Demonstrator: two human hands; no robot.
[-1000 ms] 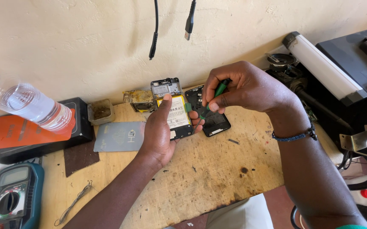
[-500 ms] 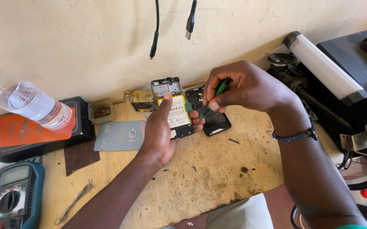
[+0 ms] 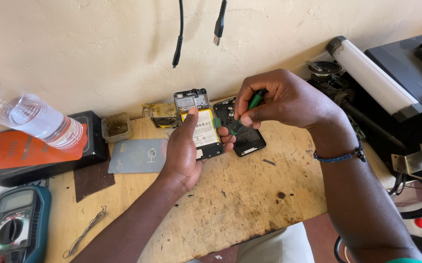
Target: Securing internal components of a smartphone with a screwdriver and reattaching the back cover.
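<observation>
My left hand (image 3: 184, 153) grips an opened phone (image 3: 199, 122) with its back off, showing a yellow and white battery and the bare circuit board at the top. My right hand (image 3: 284, 100) pinches a small green screwdriver (image 3: 250, 107) whose tip points down at the phone's right edge. A black back cover (image 3: 242, 131) lies on the wooden bench just right of the phone, partly under my right hand's fingers.
A grey flat panel (image 3: 135, 156) lies left of the phone. A plastic water bottle (image 3: 30, 117) rests on a black and orange box (image 3: 40, 151). A multimeter (image 3: 11, 226) sits at the lower left. A white tube lamp (image 3: 372, 78) and black equipment stand right. Two cables (image 3: 199, 29) hang above.
</observation>
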